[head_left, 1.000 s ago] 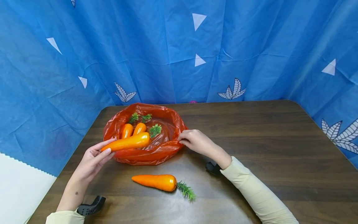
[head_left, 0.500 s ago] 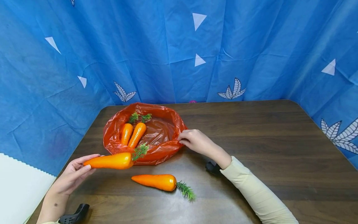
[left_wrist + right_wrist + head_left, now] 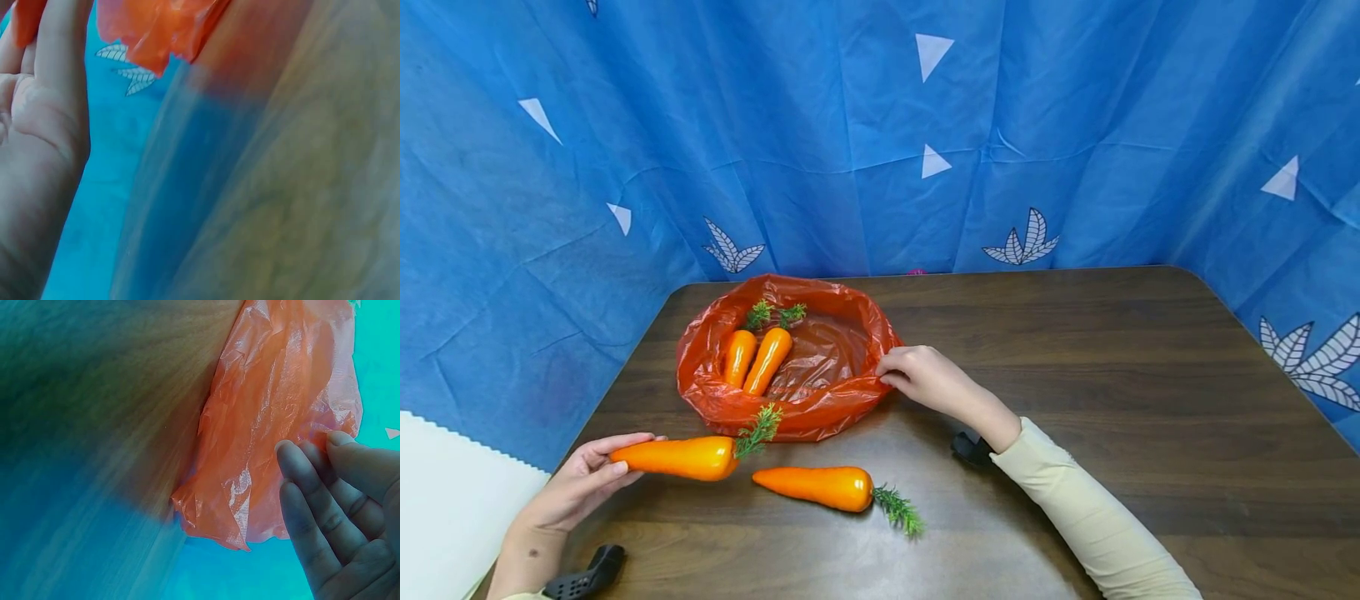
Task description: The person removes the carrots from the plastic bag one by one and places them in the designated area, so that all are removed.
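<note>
My left hand (image 3: 574, 487) pinches a toy-like orange carrot (image 3: 688, 458) by its narrow tip, with the green top pointing right, in front of the red plastic bag. That bag (image 3: 827, 417) lies with its mouth wide apart at the back left of the table. Inside it are two carrots (image 3: 767, 360), side by side with their bodies leaning on the left part. The thumb and fingers of my right hand (image 3: 928, 379) pinch the bag's right rim, as the right wrist view also shows on the plastic (image 3: 262, 425). Another carrot (image 3: 820, 487) lies on the table in front of the bag.
The dark wooden table (image 3: 1075, 375) stretches to the right of the bag. A blue patterned curtain (image 3: 880, 125) hangs behind and at both sides. A black wrist mount (image 3: 587, 573) sits on the left forearm, low over the table.
My left hand has drawn its carrot from over the bag's mouth back toward the front left. The carrot's green top has come out of the bag with it. My right hand stays on the rim.
</note>
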`<action>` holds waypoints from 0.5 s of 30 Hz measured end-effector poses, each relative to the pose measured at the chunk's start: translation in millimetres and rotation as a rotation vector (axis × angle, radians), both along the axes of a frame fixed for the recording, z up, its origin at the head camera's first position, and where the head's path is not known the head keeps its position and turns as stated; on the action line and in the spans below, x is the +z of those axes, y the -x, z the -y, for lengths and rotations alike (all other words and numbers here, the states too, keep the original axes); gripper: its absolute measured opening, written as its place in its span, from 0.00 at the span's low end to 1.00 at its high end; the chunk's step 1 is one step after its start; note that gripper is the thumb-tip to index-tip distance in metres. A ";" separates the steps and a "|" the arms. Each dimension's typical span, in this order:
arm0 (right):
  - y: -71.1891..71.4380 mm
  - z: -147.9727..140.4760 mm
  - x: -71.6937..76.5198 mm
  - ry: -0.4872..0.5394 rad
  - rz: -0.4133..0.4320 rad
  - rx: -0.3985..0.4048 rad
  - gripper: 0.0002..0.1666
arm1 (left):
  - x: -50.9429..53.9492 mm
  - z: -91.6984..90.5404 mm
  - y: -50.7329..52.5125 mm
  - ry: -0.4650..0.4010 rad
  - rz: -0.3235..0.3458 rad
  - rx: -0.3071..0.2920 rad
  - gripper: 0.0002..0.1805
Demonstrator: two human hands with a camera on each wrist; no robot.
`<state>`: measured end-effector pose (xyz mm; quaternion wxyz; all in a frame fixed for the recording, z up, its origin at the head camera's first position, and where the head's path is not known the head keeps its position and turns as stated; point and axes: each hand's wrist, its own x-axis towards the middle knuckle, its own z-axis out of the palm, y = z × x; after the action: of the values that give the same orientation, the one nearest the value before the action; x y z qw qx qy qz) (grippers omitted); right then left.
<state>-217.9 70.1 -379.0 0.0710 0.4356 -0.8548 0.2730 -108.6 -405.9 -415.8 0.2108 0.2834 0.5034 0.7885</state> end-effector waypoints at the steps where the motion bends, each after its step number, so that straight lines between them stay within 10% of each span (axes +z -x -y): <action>1: 0.0 0.1 0.0 0.001 0.000 0.000 0.05 | -0.6 2.0 -0.5 0.005 0.006 0.001 0.26; 15: -0.1 0.8 -0.3 -0.001 0.016 0.007 0.05 | -5.6 19.1 -4.2 0.095 0.021 -0.021 0.27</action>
<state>-217.8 69.2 -379.3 0.0631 0.4363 -0.8541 0.2760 -104.5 -425.0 -421.4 0.2375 0.2702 0.5351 0.7644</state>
